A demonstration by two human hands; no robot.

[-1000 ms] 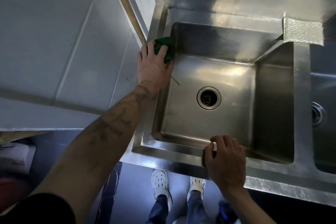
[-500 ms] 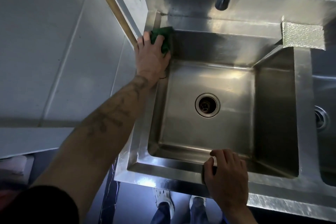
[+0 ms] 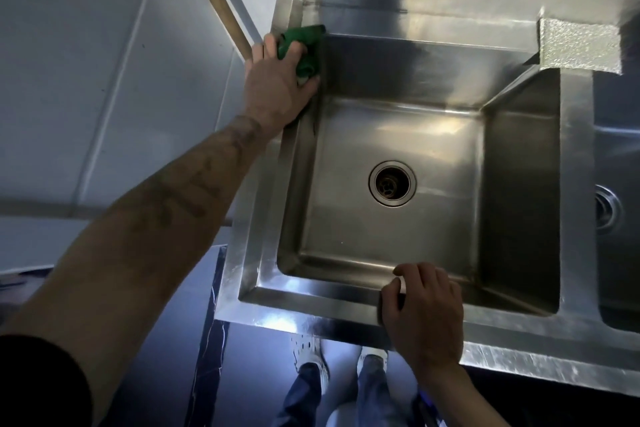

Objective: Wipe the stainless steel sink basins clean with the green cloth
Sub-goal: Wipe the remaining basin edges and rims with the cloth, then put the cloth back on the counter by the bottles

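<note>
Gripping green cloth, L hand w/ arm stretched fwd presses it onto far-left rim corner of sink basin. R hand curls fingers over basin's near rim, knuckles up.

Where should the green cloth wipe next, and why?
Probably slide the cloth down the left wall of the basin. The left hand holds it at the far-left corner of the rim, above that wall, while the right hand grips the near rim.
</note>
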